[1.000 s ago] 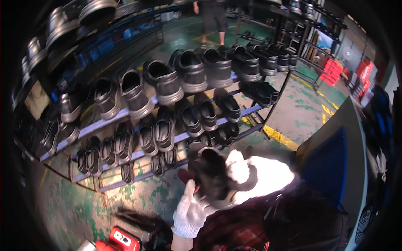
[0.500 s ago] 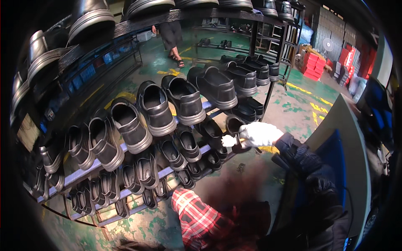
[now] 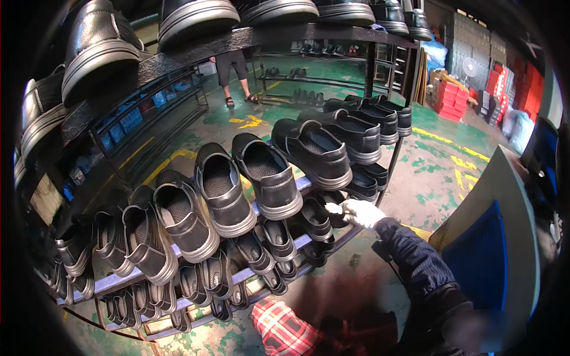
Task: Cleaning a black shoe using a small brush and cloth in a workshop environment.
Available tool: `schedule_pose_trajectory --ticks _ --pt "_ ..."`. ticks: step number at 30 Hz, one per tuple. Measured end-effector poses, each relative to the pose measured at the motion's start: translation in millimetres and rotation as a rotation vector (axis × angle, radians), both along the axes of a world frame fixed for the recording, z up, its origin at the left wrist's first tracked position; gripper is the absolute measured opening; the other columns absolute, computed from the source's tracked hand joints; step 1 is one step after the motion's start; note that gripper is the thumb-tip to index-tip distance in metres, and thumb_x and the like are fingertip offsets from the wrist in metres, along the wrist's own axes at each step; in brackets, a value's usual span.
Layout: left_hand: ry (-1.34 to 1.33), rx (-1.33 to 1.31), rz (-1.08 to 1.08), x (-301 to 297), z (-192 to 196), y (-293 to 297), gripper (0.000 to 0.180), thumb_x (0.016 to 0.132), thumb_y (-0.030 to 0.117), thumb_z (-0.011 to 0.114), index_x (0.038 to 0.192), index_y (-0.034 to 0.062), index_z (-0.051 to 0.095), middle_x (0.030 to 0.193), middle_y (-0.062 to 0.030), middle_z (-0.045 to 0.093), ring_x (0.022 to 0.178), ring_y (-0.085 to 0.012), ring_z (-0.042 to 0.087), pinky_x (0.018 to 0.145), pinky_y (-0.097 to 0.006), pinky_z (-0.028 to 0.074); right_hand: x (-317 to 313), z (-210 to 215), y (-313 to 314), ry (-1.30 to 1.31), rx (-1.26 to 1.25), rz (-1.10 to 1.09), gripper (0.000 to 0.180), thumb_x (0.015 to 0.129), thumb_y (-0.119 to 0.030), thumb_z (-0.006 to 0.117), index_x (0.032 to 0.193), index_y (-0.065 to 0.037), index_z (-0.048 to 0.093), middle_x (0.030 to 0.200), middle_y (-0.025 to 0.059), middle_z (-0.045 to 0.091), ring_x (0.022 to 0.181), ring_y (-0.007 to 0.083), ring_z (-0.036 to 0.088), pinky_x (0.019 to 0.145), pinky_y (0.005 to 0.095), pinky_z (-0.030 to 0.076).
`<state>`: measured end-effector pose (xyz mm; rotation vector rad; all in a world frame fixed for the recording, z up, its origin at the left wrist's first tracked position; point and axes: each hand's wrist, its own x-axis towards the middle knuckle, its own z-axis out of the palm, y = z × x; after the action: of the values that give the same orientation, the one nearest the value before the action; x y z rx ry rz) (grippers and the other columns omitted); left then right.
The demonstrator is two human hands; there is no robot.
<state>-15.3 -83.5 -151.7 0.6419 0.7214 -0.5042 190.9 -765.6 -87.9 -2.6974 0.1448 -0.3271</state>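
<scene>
Mostly, what fills the room from where I stand is the tiered metal shoe rack (image 3: 279, 246), and it looks close to full, so I judge the loading well along. Its middle tier carries a row of black slip-on shoes (image 3: 222, 193) tilted heel-up on the rails, side by side and touching; the tier above holds more black shoes seen from the sole side, and the lowest tier holds smaller-looking pairs hanging toe-down. Beyond the rack's far end a second rack stands on the green floor (image 3: 439, 172), with stacked red boxes (image 3: 454, 98) well past it and another person's bare legs (image 3: 234, 77) behind the rack's upper tier.

At the rack's right end, on the lower tier, the right hand (image 3: 359, 212), in a white glove on a dark sleeve, reaches to a black shoe (image 3: 317, 216) just under the middle row. Its fingers point forward, held together, with their tips on the shoe's rim; whether they pinch it or only touch it I cannot tell. The left hand is out of sight; only a red plaid sleeve (image 3: 279, 329) shows below the rack's bottom tier. By my judgement, little remains besides settling this last stretch of the lower tier.
</scene>
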Motion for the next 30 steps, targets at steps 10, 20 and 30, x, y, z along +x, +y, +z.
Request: schedule_pose_trajectory --ticks 10,20,30 --pt "-0.129 0.023 -0.14 33.2 -13.3 -34.7 0.045 0.098 0.038 0.056 0.132 0.009 0.055 0.119 -0.0129 0.064 0.109 -0.0298 0.059 0.096 -0.044 0.047 16.1 -17.3 -91.7 0.219 -0.079 -0.576 0.032 0.086 -0.028 0.063 0.107 -0.005 0.068 0.104 0.0206 0.068 0.1 0.0373 0.065 0.085 0.0407 0.053" --pt "-0.264 0.066 -0.274 55.6 5.7 -58.0 0.046 0.098 0.035 0.056 0.135 0.0075 0.054 0.123 -0.0136 0.063 0.112 -0.0298 0.058 0.099 -0.043 0.046 -0.6 -11.0 -59.1 0.165 -0.256 -0.859 0.064 0.101 -0.044 0.032 0.081 0.0 0.074 0.082 0.025 0.069 0.08 0.0401 0.07 0.077 0.0464 0.055" --pt "-0.341 0.098 -0.435 47.0 38.3 -68.5 0.048 0.099 0.032 0.057 0.139 0.006 0.052 0.126 -0.0144 0.062 0.116 -0.0298 0.058 0.102 -0.042 0.045 -148.6 105.6 64.5 0.16 0.037 -0.828 0.04 0.081 -0.039 0.066 0.079 0.0 0.073 0.071 0.0188 0.069 0.067 0.0325 0.069 0.065 0.0433 0.053"
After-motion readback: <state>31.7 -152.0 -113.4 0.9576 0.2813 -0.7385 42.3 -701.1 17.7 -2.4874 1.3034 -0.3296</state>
